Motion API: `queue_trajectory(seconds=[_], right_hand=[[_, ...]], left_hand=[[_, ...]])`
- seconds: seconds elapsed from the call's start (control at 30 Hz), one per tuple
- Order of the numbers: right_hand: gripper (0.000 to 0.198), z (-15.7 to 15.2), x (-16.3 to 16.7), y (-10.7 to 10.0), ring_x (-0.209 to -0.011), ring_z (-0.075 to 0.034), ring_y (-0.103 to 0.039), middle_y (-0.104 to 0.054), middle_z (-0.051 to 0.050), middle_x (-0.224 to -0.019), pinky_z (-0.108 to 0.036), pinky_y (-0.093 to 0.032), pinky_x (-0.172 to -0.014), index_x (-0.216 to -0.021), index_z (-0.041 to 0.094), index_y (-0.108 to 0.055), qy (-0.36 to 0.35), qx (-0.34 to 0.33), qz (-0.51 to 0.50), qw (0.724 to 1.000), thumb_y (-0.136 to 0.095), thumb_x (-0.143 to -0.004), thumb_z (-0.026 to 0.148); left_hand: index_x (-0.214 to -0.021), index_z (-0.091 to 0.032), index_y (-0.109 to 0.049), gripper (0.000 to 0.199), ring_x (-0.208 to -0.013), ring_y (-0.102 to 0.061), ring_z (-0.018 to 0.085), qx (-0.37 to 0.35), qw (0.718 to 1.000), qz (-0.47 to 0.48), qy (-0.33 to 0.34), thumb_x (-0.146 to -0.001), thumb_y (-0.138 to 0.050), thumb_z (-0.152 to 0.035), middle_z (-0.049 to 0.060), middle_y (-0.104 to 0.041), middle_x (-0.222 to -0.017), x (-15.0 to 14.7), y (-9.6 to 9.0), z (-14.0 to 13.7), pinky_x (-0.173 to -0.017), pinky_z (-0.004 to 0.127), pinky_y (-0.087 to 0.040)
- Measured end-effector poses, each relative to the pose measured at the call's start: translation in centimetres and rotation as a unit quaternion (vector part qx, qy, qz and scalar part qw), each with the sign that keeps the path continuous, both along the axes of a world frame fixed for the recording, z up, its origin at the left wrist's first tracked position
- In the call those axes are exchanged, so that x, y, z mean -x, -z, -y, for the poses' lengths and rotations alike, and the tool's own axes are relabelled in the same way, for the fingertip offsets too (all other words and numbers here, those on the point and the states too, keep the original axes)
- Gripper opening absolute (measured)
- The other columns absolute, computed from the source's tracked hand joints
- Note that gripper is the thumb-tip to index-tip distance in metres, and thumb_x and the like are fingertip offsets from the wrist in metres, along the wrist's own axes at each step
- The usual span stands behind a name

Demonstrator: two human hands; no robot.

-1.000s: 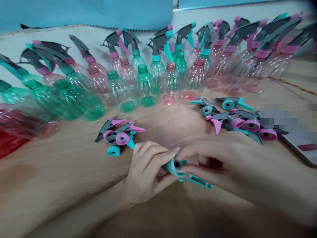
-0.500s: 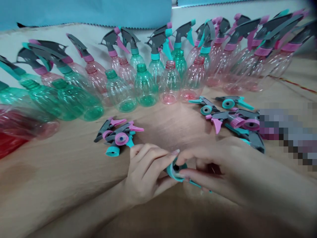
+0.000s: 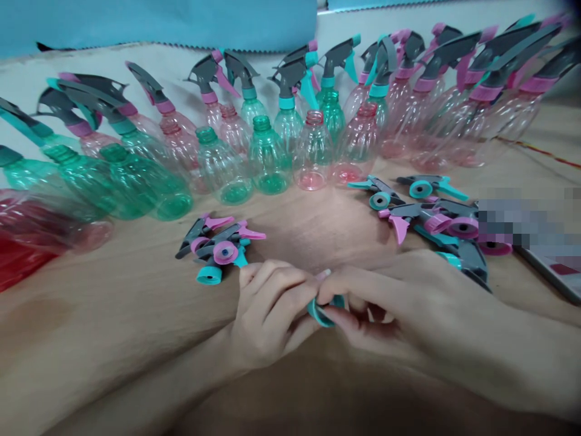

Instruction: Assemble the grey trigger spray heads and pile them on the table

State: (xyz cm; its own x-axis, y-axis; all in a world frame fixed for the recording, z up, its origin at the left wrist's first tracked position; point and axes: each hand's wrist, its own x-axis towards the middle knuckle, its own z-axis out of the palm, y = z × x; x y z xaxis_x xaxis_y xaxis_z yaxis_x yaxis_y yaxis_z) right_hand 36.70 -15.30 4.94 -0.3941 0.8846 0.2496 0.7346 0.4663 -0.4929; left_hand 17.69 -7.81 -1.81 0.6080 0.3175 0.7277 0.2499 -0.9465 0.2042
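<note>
Left hand (image 3: 272, 315) closed round teal spray head (image 3: 318, 315). Right hand (image 3: 403, 297) nearly pinched together against it, hold unclear.

Teal-collar spray hd (image 3: 320, 318), held frt ctr, mostly hidden.

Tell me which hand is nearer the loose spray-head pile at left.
Left. The left hand is just right of the spray-head pile, nearer the camera, gripping a turquoise-collared spray head. The right hand is farther right, across that collar.
</note>
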Motion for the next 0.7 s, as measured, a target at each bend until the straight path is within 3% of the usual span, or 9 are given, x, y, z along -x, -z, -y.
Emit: queue_trajectory(seconds=[0.07,0.17,0.3,0.43,0.53,0.7], right_hand=[[0.013,0.1,0.4,0.9,-0.05,-0.009,-0.045,-0.056,0.004,-0.059,-0.026,-0.027,-0.05,-0.088,0.021,-0.062,0.035,-0.031,-0.024,0.999,-0.049,-0.087,0.021],[0.009,0.1,0.6,1.1,-0.05,-0.008,-0.046,-0.055,0.006,-0.057,-0.025,-0.028,-0.05,-0.083,0.022,-0.063,0.065,-0.019,-0.04,0.997,-0.055,-0.085,0.022],[0.01,0.0,-0.2,-0.4,-0.056,-0.01,-0.051,-0.064,0.005,-0.07,-0.025,-0.03,-0.05,-0.09,0.025,-0.065,0.038,0.019,0.002,0.999,-0.055,-0.086,0.023],[0.02,-0.2,-0.8,-1.3,-0.067,-0.012,-0.06,-0.07,0.005,-0.082,-0.025,-0.035,-0.056,-0.098,0.03,-0.066,0.019,0.012,0.027,0.999,-0.056,-0.085,0.019],[0.021,-0.3,-0.7,-0.9,-0.057,-0.011,-0.056,-0.069,0.006,-0.074,-0.024,-0.032,-0.052,-0.099,0.032,-0.066,0.029,0.012,0.031,0.999,-0.056,-0.085,0.02],[0.017,-0.4,-0.1,0.5,-0.053,-0.01,-0.053,-0.065,0.003,-0.065,-0.025,-0.032,-0.051,-0.097,0.022,-0.066,0.041,-0.059,0.012,0.997,-0.051,-0.091,0.025]], left_hand=[[-0.104,-0.022,-0.057,0.02,-0.078,-0.057,0.02,-0.012,1.0,0.019,0.003,-0.091,-0.054,-0.036,0.004,-0.065,-0.084,0.0,-0.1,-0.1,-0.066,0.035,-0.036],[-0.102,-0.019,-0.056,0.016,-0.078,-0.056,0.019,-0.003,0.999,0.03,0.014,-0.09,-0.057,-0.03,0.004,-0.064,-0.085,-0.3,-0.4,-0.1,-0.067,0.036,-0.036],[-0.103,-0.016,-0.055,0.018,-0.08,-0.055,0.019,0.015,0.999,0.034,0.036,-0.091,-0.057,-0.03,0.005,-0.063,-0.086,-0.4,-0.8,-0.1,-0.068,0.037,-0.035],[-0.11,-0.017,-0.055,0.026,-0.08,-0.054,0.019,0.045,0.998,0.019,0.038,-0.093,-0.052,-0.037,0.006,-0.063,-0.088,-0.4,-0.9,-0.1,-0.07,0.037,-0.036],[-0.11,-0.017,-0.054,0.027,-0.08,-0.053,0.019,0.053,0.998,0.021,0.038,-0.093,-0.052,-0.039,0.005,-0.062,-0.087,-0.4,-1.0,-0.2,-0.07,0.036,-0.037],[-0.111,-0.017,-0.054,0.029,-0.081,-0.055,0.019,0.072,0.997,0.009,0.029,-0.092,-0.054,-0.04,0.005,-0.063,-0.088,-0.5,-1.3,-0.3,-0.073,0.036,-0.038]])
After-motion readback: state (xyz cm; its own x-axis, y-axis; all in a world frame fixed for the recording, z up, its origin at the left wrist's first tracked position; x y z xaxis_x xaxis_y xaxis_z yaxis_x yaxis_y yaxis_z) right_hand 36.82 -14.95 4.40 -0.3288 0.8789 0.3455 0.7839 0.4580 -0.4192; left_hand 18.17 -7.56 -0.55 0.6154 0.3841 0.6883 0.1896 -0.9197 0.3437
